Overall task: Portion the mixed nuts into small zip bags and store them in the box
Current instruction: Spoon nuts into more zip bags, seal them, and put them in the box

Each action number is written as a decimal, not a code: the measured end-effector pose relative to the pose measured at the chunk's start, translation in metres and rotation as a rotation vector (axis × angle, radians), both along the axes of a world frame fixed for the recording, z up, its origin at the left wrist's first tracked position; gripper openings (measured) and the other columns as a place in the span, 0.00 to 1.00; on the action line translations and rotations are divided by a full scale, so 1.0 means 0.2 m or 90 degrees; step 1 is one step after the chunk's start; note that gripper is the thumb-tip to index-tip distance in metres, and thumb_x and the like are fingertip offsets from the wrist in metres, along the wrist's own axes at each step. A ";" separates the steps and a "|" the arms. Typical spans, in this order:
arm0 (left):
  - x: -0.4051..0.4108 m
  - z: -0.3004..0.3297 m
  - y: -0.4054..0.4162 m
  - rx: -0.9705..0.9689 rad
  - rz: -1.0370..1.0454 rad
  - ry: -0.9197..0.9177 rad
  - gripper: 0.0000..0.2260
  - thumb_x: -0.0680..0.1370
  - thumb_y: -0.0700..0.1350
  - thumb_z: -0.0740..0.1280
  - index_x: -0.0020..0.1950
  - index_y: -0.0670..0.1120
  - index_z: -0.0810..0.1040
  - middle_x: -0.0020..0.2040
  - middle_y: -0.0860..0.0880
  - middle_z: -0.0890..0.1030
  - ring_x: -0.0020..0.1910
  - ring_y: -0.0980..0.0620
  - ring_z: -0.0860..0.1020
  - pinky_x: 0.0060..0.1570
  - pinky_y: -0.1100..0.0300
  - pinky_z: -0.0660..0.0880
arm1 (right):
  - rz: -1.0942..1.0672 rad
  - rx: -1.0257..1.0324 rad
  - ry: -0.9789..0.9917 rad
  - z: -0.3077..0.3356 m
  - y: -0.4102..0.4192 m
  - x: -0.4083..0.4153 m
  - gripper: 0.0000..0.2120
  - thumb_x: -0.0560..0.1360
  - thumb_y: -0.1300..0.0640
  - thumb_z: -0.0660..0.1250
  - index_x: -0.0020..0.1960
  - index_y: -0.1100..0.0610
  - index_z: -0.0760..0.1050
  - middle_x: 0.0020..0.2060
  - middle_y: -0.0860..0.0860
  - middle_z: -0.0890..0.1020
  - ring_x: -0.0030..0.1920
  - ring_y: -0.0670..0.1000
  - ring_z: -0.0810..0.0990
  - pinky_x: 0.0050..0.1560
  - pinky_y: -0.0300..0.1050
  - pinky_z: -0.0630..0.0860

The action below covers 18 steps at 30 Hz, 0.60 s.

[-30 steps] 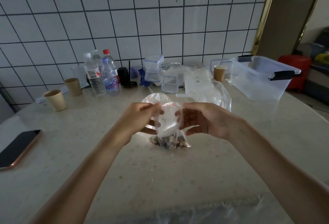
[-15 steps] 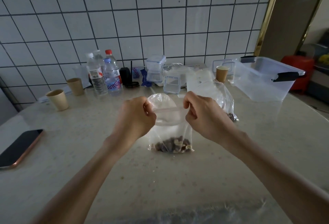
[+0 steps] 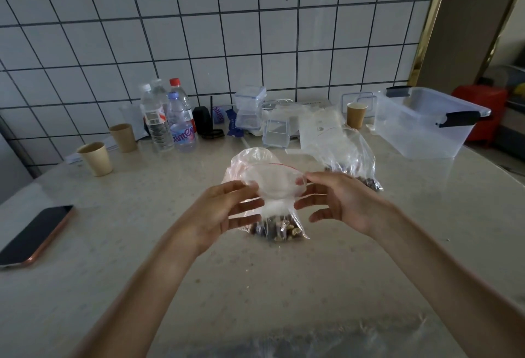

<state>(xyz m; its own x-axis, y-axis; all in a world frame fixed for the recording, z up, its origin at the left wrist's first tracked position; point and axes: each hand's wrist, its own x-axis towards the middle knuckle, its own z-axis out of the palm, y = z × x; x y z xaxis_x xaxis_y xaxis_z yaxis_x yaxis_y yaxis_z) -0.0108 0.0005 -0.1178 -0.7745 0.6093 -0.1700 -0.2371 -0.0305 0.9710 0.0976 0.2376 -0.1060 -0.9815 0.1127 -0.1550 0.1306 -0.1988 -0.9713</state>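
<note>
From the head view, the left hand [image 3: 227,212] and the right hand [image 3: 341,204] each pinch a side of the mouth of a small clear zip bag with a red seal line [image 3: 270,187] — its nut-filled bottom rests on the pale speckled table [image 3: 199,286]. A larger clear plastic bag of nuts [image 3: 349,158] lies just behind the right hand, and the clear plastic storage box with black latches [image 3: 426,124] stands open at the far right, well apart.

A black smartphone with a rose-gold edge [image 3: 32,234] lies at the table's left. 3 tan paper cups [image 3: 96,158] and clear plastic water bottles [image 3: 156,119] stand near the white tiled wall [image 3: 255,30].
</note>
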 end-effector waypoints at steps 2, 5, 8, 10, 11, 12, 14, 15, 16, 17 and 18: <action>0.00 -0.04 0.00 0.067 -0.047 -0.029 0.19 0.71 0.44 0.80 0.60 0.39 0.84 0.59 0.40 0.86 0.59 0.45 0.85 0.52 0.52 0.84 | 0.030 -0.037 0.004 0.00 0.00 0.00 0.11 0.78 0.53 0.72 0.56 0.59 0.84 0.48 0.56 0.85 0.48 0.56 0.87 0.35 0.45 0.82; 0.00 -0.10 0.01 0.123 -0.027 -0.024 0.12 0.69 0.44 0.81 0.51 0.45 0.87 0.53 0.43 0.87 0.52 0.50 0.87 0.48 0.58 0.83 | 0.013 -0.035 0.022 0.00 0.00 0.00 0.07 0.74 0.57 0.76 0.50 0.59 0.86 0.45 0.56 0.85 0.44 0.54 0.88 0.35 0.42 0.82; 0.01 -0.10 0.04 0.154 0.005 -0.033 0.04 0.70 0.46 0.79 0.43 0.49 0.88 0.44 0.48 0.86 0.44 0.54 0.86 0.41 0.60 0.82 | -0.053 0.011 0.042 0.02 -0.03 -0.01 0.04 0.75 0.64 0.74 0.44 0.59 0.81 0.36 0.57 0.82 0.34 0.55 0.85 0.32 0.45 0.82; 0.02 -0.06 0.07 0.153 0.016 -0.034 0.03 0.71 0.45 0.78 0.44 0.48 0.89 0.41 0.48 0.84 0.41 0.54 0.85 0.38 0.59 0.82 | -0.111 0.114 0.068 0.05 -0.07 -0.02 0.09 0.76 0.68 0.72 0.43 0.59 0.74 0.31 0.57 0.80 0.28 0.56 0.82 0.28 0.46 0.79; 0.03 -0.04 0.09 0.141 0.032 -0.027 0.01 0.72 0.43 0.78 0.42 0.48 0.88 0.39 0.48 0.83 0.38 0.54 0.84 0.37 0.59 0.82 | -0.147 0.191 0.089 0.06 -0.10 -0.02 0.10 0.76 0.70 0.70 0.42 0.59 0.71 0.28 0.55 0.79 0.25 0.57 0.81 0.26 0.44 0.77; 0.03 -0.02 0.10 0.120 0.063 -0.009 0.03 0.72 0.40 0.77 0.40 0.47 0.87 0.36 0.48 0.81 0.35 0.54 0.83 0.35 0.59 0.81 | -0.185 0.292 0.116 0.07 -0.12 -0.03 0.11 0.75 0.70 0.67 0.41 0.59 0.68 0.25 0.53 0.78 0.22 0.56 0.80 0.24 0.42 0.74; 0.03 0.04 0.13 0.042 0.152 0.078 0.06 0.74 0.35 0.72 0.38 0.44 0.82 0.31 0.48 0.79 0.30 0.53 0.81 0.33 0.58 0.80 | -0.258 0.524 0.183 0.10 -0.17 -0.04 0.11 0.73 0.70 0.64 0.37 0.58 0.66 0.23 0.51 0.75 0.21 0.55 0.78 0.24 0.40 0.68; 0.04 0.07 0.14 -0.011 0.195 0.153 0.07 0.74 0.35 0.70 0.37 0.44 0.78 0.28 0.48 0.78 0.27 0.53 0.80 0.32 0.57 0.80 | -0.293 0.636 0.209 0.10 -0.19 -0.04 0.13 0.72 0.69 0.64 0.35 0.57 0.65 0.24 0.50 0.73 0.23 0.55 0.76 0.26 0.41 0.66; 0.04 0.09 0.15 -0.067 0.227 0.245 0.08 0.74 0.34 0.69 0.36 0.44 0.75 0.26 0.49 0.78 0.25 0.52 0.81 0.31 0.55 0.80 | -0.316 0.737 0.221 0.11 -0.20 -0.05 0.14 0.71 0.69 0.63 0.34 0.55 0.64 0.25 0.50 0.72 0.25 0.55 0.73 0.28 0.43 0.64; 0.04 0.12 0.16 -0.128 0.240 0.344 0.10 0.73 0.35 0.68 0.36 0.45 0.72 0.24 0.50 0.78 0.24 0.51 0.82 0.32 0.56 0.78 | -0.324 0.813 0.217 0.12 -0.22 -0.05 0.14 0.71 0.68 0.63 0.34 0.54 0.64 0.26 0.50 0.72 0.27 0.55 0.71 0.30 0.43 0.63; 0.04 0.14 0.17 -0.202 0.231 0.445 0.09 0.72 0.36 0.69 0.37 0.47 0.71 0.23 0.51 0.78 0.25 0.51 0.82 0.32 0.58 0.76 | -0.326 0.856 0.201 0.13 -0.23 -0.06 0.12 0.71 0.67 0.62 0.36 0.54 0.65 0.28 0.51 0.73 0.29 0.55 0.72 0.30 0.44 0.63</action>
<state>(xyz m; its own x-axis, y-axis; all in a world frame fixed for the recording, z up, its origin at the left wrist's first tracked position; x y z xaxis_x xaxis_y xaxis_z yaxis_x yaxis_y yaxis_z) -0.0027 0.0339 -0.0899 -0.9034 0.3072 0.2991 0.3921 0.3096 0.8662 0.0861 0.1926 -0.0792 -0.7638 0.3331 0.5529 0.0783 0.8980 -0.4329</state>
